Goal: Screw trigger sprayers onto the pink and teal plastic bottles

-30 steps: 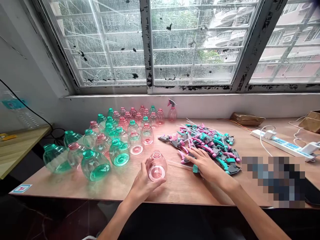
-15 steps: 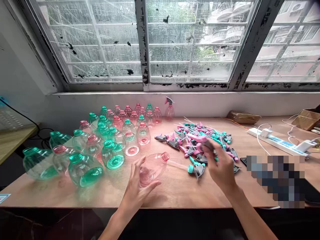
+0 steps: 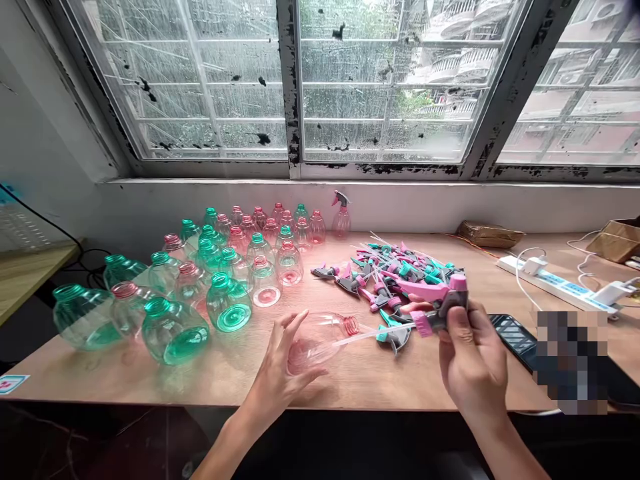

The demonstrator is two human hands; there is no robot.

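My left hand (image 3: 280,373) grips a clear pink plastic bottle (image 3: 320,337), tipped on its side with the neck pointing right. My right hand (image 3: 473,357) is closed on a pink and grey spray trigger head (image 3: 440,300). Its thin dip tube (image 3: 370,335) reaches left to the bottle's mouth. A heap of pink, teal and grey trigger heads (image 3: 400,277) lies on the table just beyond my right hand.
Several empty green and pink bottles (image 3: 220,267) stand on the left of the wooden table (image 3: 360,380). One assembled pink sprayer (image 3: 342,217) stands by the wall. A phone (image 3: 515,337), a power strip (image 3: 555,283) with cables and a brown packet (image 3: 490,235) lie to the right.
My right hand picked a pink trigger head from the heap and brought it toward me. My left hand tipped the pink bottle from upright onto its side, neck toward the dip tube.
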